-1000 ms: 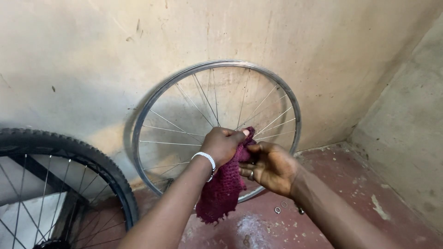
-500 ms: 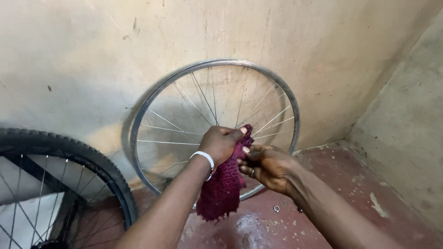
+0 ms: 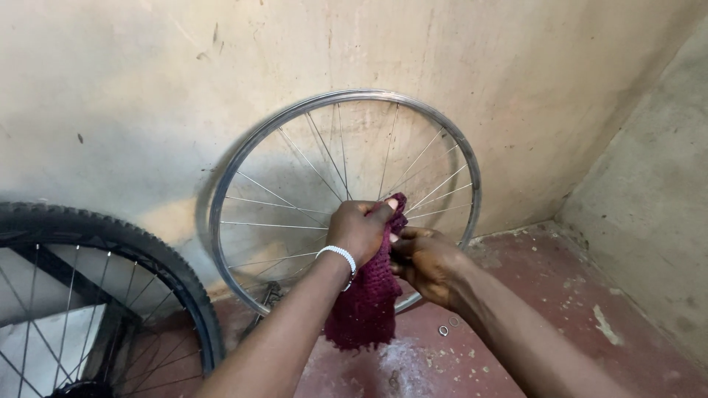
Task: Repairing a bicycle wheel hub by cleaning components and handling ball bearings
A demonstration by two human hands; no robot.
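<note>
Since before, right hand (image 3: 426,262) turned knuckles-up against the cloth (image 3: 366,295).
Both fists, left hand (image 3: 359,230) too, grip it at the wheel (image 3: 295,140) hub; bunched tight wipes best.

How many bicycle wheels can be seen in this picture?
2. A bare silver wheel without a tyre leans on the wall, behind the left hand and right hand, which hold a maroon cloth. A black-tyred wheel is at lower left, partly cut off.
</note>
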